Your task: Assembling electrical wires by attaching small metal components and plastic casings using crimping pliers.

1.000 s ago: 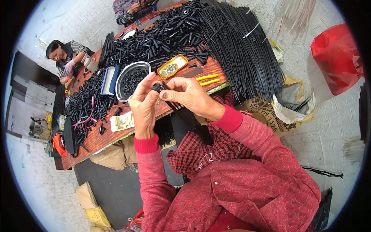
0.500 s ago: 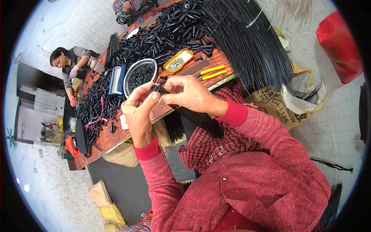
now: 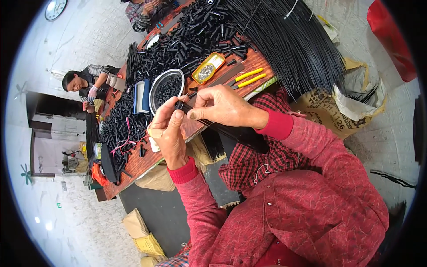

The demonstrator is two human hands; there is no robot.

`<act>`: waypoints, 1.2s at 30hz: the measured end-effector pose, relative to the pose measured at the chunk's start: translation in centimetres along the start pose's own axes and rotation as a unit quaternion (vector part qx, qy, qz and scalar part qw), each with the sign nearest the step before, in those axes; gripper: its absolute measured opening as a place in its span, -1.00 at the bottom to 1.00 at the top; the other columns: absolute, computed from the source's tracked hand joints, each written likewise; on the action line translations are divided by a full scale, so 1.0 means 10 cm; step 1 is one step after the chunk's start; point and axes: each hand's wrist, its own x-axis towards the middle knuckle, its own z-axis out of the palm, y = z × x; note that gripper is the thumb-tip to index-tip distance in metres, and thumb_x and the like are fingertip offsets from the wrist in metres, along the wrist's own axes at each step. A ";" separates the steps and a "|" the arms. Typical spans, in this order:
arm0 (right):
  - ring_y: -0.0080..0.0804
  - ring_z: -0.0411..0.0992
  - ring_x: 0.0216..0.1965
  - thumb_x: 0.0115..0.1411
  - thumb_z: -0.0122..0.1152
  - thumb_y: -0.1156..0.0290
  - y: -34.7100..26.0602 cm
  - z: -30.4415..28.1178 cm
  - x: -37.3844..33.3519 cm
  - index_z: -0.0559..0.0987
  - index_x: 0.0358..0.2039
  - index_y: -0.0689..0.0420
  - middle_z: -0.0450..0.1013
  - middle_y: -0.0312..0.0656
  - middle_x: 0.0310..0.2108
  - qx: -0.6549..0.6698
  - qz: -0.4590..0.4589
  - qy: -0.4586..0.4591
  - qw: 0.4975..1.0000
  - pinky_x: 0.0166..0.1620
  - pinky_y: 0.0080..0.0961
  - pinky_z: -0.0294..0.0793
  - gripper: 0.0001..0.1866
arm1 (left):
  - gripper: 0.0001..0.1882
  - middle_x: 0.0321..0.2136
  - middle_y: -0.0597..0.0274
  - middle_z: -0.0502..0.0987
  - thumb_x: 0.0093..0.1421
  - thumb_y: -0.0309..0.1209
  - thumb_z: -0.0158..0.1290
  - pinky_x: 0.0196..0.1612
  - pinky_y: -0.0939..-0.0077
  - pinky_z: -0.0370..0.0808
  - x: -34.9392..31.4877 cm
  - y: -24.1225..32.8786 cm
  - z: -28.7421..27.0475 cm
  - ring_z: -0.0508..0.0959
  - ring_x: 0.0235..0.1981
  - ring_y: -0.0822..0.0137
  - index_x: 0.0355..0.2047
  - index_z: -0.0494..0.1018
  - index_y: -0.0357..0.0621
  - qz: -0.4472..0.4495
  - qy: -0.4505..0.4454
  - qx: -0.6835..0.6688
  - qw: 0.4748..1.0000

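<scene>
My left hand (image 3: pixel 170 133), with a plaster round one finger, has its fingers bent and closed at the fingertips on a small black part (image 3: pixel 179 106). Close beside it, my right hand (image 3: pixel 227 108) pinches the upper end of a bundle of thin black strands (image 3: pixel 243 136), which slopes down toward my lap. A fine wire-like piece sticks up above the fingertips. The exact grip is partly hidden by the fingers. Just beyond the hands stands a round bowl (image 3: pixel 153 95) holding small black rings (image 3: pixel 168 88).
Black tubular parts (image 3: pixel 187 49) cover much of the wooden table (image 3: pixel 191 129). A yellow tray (image 3: pixel 216 60) of small metal pieces, yellow-handled pliers (image 3: pixel 249 80) and a blue-white box (image 3: pixel 142 96) lie near the bowl. Long black strands (image 3: pixel 289 44) spread at right. Co-workers sit across the table.
The whole view has shifted, so table and hands appear farther right. Both hands stay together at the strand ends; the left thumb has drawn slightly away from the right thumb.
</scene>
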 end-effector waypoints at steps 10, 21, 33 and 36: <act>-0.44 0.50 -0.54 0.06 0.45 0.19 0.05 0.14 0.01 0.60 -0.55 0.18 0.54 -0.23 -0.60 -0.081 -0.047 0.110 0.989 -0.44 -0.38 0.41 -0.69 | -0.52 -0.27 0.19 0.62 0.07 -0.61 0.31 -0.24 0.68 0.47 -0.05 0.04 0.06 0.54 -0.36 0.53 0.03 0.51 -0.43 -0.032 0.044 -0.017 0.998; -0.69 0.31 -0.44 0.22 0.35 0.22 -0.02 -0.03 -0.02 0.54 -0.50 0.20 0.40 -0.40 -0.57 0.017 -0.057 -0.021 0.998 -0.37 -0.55 0.33 -0.68 | -0.59 -0.17 0.00 0.62 0.10 -0.62 0.27 -0.08 0.55 0.52 -0.03 -0.09 -0.12 0.60 -0.22 0.36 -0.02 0.51 -0.42 0.007 -0.037 -0.062 0.997; -0.32 0.53 -0.52 0.10 0.41 0.22 -0.13 -0.03 -0.03 0.62 -0.53 0.20 0.55 -0.12 -0.56 -0.144 -0.070 0.040 0.986 -0.43 -0.33 0.43 -0.71 | -0.60 -0.14 -0.03 0.60 0.17 -0.58 0.20 -0.08 0.56 0.50 -0.04 -0.07 0.00 0.57 -0.21 0.39 0.03 0.47 -0.44 0.041 -0.041 -0.025 0.998; -0.31 0.52 -0.56 0.07 0.44 0.19 -0.09 -0.04 -0.04 0.60 -0.58 0.20 0.53 -0.13 -0.60 -0.155 -0.056 0.055 0.985 -0.46 -0.32 0.42 -0.66 | -0.59 -0.13 -0.03 0.59 0.20 -0.56 0.19 -0.07 0.55 0.50 -0.03 -0.08 0.02 0.57 -0.18 0.37 0.05 0.46 -0.44 0.051 -0.052 -0.022 0.997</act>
